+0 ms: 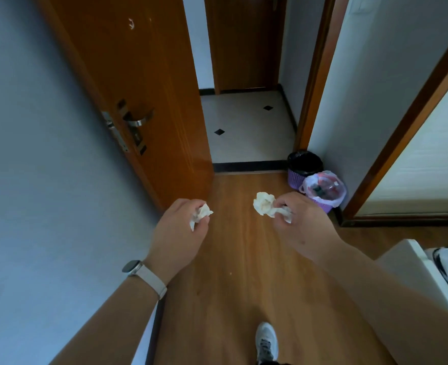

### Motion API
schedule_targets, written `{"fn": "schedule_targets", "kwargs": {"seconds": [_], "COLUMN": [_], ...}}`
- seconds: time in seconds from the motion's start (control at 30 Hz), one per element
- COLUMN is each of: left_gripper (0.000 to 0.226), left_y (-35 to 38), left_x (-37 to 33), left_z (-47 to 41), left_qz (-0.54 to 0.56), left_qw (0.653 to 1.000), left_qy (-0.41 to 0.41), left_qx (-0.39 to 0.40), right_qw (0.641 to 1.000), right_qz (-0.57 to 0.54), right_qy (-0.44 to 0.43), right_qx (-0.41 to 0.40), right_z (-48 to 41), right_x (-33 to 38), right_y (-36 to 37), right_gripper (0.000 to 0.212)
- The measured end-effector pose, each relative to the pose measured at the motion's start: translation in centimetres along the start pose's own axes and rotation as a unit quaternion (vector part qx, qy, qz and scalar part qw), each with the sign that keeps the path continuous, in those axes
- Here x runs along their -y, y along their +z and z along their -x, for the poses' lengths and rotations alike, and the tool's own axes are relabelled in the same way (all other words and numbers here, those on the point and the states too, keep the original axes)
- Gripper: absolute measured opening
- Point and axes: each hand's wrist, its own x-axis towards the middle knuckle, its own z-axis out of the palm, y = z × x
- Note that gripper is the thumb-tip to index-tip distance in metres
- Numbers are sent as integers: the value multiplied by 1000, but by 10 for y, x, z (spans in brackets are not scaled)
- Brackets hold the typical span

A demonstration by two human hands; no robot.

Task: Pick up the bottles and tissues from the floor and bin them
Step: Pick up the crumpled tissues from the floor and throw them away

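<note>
- Holding 2 crumpled tissues: the left hand (176,227) pinches the small tissue (201,213) between thumb and fingers. The right hand (303,225) pinches the big tissue (266,205) by 1 twisted end, and the rest of the wad puffs out to the left.
- Both are up in the air over the smooth wood floor (244,272), mid-scene, not binned yet.
- Handling guess: featherlight, soft, squashy, nothing fragile. Any pinch holds, though a loose wad could flutter off target when dropped.
- 2 purple lattice plastic bins sit far right by the wall. The near bin (320,204) has a thin white bag, the far bin (296,176) a black one.
</note>
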Motion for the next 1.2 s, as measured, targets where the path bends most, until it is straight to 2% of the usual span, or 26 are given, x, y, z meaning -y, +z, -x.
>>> {"fn": "schedule_targets", "kwargs": {"seconds": [0.23,0.47,0.8,1.2], "left_gripper": [32,34,35,30], "left_y": [35,63,106,147], "left_x": [-33,-37,0,48], "left_z": [-113,-192,-324,-537], "left_qz": [-7,1,43,123], "left_qw": [999,998,992,961], "left_qy": [28,51,85,210], "left_qx": [17,42,80,134], "right_qw": [999,997,991,966], "right_qz": [10,17,44,127], "right_qy": [33,75,125,210], "right_qx": [2,-19,-24,-80], "right_z": [-96,-149,-250,-421], "right_x": [-55,-86,-112,-113], "right_y": [-21,-28,-2,33], "right_gripper": [15,19,21,21]}}
